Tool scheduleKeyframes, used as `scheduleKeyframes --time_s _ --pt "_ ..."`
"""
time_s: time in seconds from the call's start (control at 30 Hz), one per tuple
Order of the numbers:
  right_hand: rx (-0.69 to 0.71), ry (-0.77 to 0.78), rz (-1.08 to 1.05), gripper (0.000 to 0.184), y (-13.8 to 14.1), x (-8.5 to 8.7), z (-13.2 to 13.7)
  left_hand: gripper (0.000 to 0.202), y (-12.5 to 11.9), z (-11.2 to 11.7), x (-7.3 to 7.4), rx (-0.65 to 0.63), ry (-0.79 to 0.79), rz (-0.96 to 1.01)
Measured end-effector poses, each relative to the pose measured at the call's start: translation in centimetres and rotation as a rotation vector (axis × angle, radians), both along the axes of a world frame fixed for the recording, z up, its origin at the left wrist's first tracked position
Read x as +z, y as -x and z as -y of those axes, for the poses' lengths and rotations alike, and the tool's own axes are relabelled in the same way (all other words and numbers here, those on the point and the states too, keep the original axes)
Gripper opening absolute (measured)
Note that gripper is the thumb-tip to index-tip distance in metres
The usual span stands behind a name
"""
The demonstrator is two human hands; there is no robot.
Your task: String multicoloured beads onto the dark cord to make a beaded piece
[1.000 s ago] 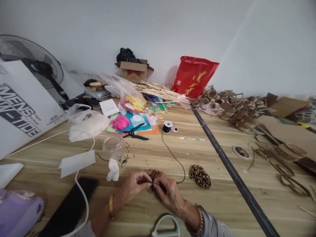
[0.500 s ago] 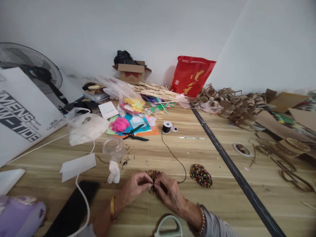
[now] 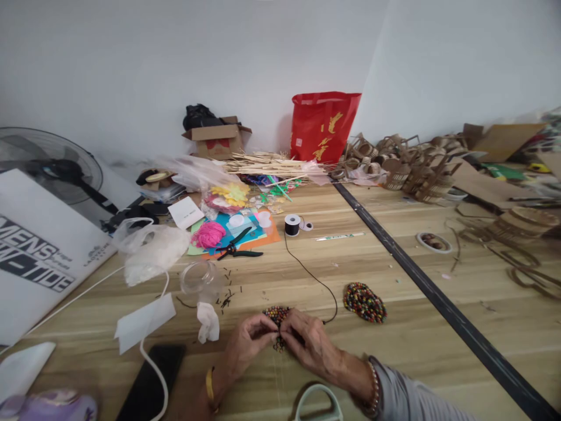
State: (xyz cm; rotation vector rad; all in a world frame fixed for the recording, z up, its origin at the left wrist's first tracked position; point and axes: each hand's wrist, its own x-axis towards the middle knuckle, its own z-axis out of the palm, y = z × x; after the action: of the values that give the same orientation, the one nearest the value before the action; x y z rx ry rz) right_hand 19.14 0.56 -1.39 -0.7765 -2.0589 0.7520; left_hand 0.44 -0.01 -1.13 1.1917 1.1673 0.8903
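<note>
Low in the middle of the wooden table (image 3: 333, 275), my left hand (image 3: 248, 345) and my right hand (image 3: 313, 345) meet with fingers pinched on a small piece of multicoloured beadwork (image 3: 276, 316). A thin black cord (image 3: 311, 273) runs from beside my right hand up to a black spool (image 3: 291, 224). A finished oval of coloured beads (image 3: 364, 302) lies flat just right of my right hand. What passes between my fingertips is too small to see.
Black pliers (image 3: 239, 248), pink yarn (image 3: 208, 234) and coloured paper lie beyond. A clear jar (image 3: 200, 278), a crumpled tissue (image 3: 207, 321), a black phone (image 3: 151, 383) and a white cable sit left. A red bag (image 3: 322, 126) and cardboard pieces (image 3: 421, 169) fill the back right.
The view has tilted and shifted, so everything sits slightly lower and further left. My hands stay pinched on the beadwork in the same spot on the table.
</note>
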Motion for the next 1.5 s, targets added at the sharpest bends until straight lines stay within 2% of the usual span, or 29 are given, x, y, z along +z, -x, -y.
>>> scheduleKeyframes --time_s 0.5,0.87,1.03,1.23,1.5 --pt "-0.018 -0.028 -0.037 0.014 -0.52 0.18 -0.27 0.019 -0.23 -0.44 0.73 -0.022 -0.048 -0.120" --pt "-0.049 0.013 -0.149 0.009 -0.39 -0.53 -0.37 0.020 -0.38 -0.28 0.84 -0.009 -0.046 -0.092" --pt "-0.038 0.013 -0.162 0.011 -0.49 -0.31 -0.48 0.020 -0.30 -0.18 0.77 0.004 -0.011 -0.097" --pt "-0.017 0.012 -0.120 0.016 -0.75 0.22 -0.42 0.023 -0.38 -0.23 0.85 0.011 -0.021 -0.107" --pt "-0.053 -0.065 0.019 0.014 -1.02 -0.02 -0.27 0.014 -0.38 -0.16 0.75 0.019 -0.066 -0.106"
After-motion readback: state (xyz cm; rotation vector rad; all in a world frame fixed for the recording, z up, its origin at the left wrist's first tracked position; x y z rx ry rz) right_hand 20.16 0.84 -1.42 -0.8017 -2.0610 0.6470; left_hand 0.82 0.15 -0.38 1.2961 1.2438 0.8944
